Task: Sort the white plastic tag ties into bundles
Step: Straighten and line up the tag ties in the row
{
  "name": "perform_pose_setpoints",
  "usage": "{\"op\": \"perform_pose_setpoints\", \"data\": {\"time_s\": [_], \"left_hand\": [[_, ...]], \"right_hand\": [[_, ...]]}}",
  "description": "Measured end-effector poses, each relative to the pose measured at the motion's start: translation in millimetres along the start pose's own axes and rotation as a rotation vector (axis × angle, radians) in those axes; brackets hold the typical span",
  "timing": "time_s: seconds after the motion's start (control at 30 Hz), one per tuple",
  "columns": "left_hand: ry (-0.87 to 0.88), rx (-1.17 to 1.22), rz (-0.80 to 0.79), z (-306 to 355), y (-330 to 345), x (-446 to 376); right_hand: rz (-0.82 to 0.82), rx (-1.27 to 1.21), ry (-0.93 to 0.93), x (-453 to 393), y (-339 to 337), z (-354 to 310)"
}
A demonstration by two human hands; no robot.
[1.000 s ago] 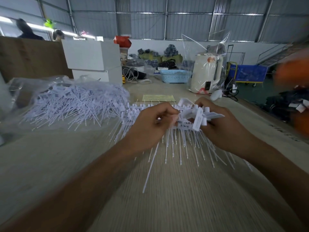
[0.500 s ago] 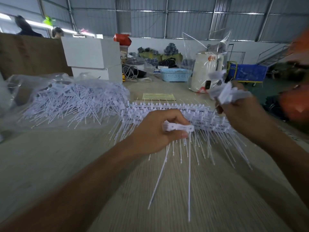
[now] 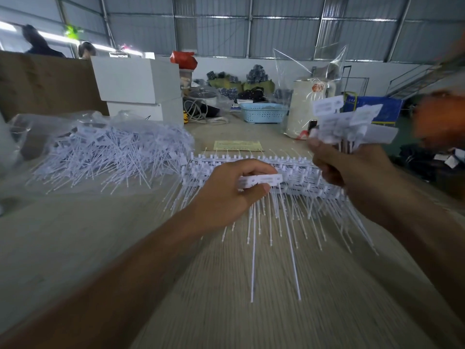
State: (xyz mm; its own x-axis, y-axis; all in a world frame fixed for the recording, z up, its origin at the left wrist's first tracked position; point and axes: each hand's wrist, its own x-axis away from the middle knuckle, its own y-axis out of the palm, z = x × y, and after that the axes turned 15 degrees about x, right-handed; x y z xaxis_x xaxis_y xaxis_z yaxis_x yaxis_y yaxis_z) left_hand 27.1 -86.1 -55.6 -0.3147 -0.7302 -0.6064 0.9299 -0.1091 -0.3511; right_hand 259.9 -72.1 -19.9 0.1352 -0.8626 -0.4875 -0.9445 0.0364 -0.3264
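Head view, left hand [image 3: 226,197] grip pinching two tag ties [image 3: 260,180], right hand [image 3: 352,167] grip clutching a bundle [image 3: 352,124]

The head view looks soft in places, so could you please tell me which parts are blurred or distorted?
In the head view, the bundle of tags gripped by the right hand is smeared by motion blur; the orange shape at the right edge is too blurred to identify; the left hand pinching a tag pair is sharper; wide-angle distortion bends the roof beams and stretches the forearms.
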Motion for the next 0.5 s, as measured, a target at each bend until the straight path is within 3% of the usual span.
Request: {"op": "perform_pose_setpoints", "data": {"time_s": [0.23,0.4,0.5], "left_hand": [[-0.013,0.013,0.005,0.0,0.4,1.4],[-0.029,0.007,0.002,3.0,0.5,2.0],[-0.025,0.001,0.0,4.7,0.6,2.0]], "right_hand": [[-0.069,0.005,0.213,1.4,4.1,14.7],[-0.129,0.103,0.186,2.2,2.5,11.3],[-0.053,0.203,0.098,4.7,2.5,5.0]]}}
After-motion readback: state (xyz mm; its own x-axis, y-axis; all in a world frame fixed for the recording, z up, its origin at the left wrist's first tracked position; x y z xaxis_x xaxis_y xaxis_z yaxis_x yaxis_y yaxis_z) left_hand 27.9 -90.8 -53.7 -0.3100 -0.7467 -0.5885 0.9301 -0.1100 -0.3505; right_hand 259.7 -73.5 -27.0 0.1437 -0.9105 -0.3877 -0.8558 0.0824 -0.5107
